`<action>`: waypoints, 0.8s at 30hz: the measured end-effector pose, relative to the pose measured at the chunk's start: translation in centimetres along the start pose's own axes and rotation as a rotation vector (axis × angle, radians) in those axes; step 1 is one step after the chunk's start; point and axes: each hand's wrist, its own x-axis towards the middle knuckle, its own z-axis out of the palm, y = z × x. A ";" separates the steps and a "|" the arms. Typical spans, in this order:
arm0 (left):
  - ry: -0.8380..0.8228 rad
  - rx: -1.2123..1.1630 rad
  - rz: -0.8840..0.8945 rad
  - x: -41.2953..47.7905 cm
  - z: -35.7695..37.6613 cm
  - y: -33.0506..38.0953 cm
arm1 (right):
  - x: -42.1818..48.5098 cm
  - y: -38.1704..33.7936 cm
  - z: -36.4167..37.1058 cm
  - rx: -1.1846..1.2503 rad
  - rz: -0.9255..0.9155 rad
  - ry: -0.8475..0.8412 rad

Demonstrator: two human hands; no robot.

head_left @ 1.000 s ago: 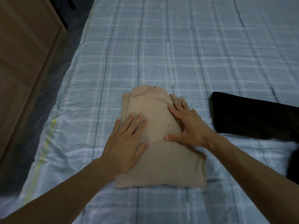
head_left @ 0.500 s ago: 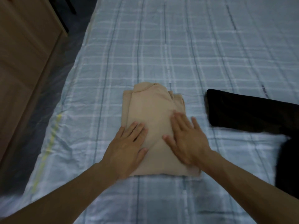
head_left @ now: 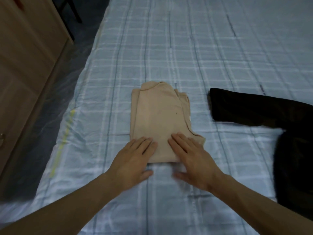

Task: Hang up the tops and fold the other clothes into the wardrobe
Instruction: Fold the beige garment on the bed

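Tan garment folded; L hand & R hand fingers flat, slightly spread on near edge. Dark clothes right of fingers unfolded; nothing stowed yet.

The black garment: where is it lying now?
In the head view the black garment lies on the right of the bed, apart from the folded beige garment at the centre.

The left hand and right hand are bare, with long, slim fingers. The left forearm and right forearm are uncovered right to the picture's lower edge.
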 end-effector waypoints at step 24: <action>-0.075 -0.571 0.019 -7.5 -7.0 2.6 | -6.8 -3.8 -7.6 0.532 0.118 -0.347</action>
